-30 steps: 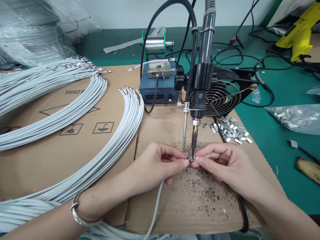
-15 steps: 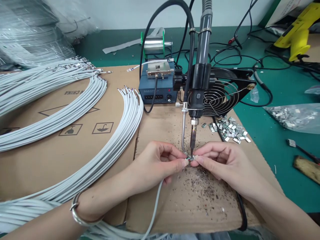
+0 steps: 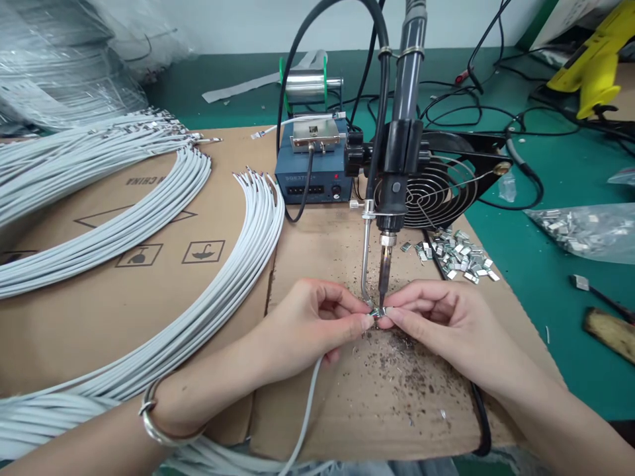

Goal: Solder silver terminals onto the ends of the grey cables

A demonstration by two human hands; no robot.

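Observation:
My left hand (image 3: 322,324) pinches the end of a white cable (image 3: 308,403), which trails down from under the palm to the cardboard's front edge. Facing it, my right hand (image 3: 436,320) holds a small metal connector (image 3: 381,312) between thumb and fingertips. Cable end and connector meet right under the tip of a clamped soldering iron (image 3: 385,268); the fine wires between my fingertips are too small to make out. Beside the tip ends a thin metal feed tube (image 3: 366,254). A pile of similar connectors (image 3: 461,256) lies beyond my right hand.
Bundles of white cables (image 3: 233,277) curve across the cardboard (image 3: 153,311) on the left. Behind the iron stand a blue control box (image 3: 310,182), a solder spool (image 3: 305,87) and a black fan (image 3: 431,192). A bag of connectors (image 3: 590,231) lies at the right.
Both hands stay in nearly the same place, still gripping the cable and the connector under the iron tip. The view has shifted very slightly.

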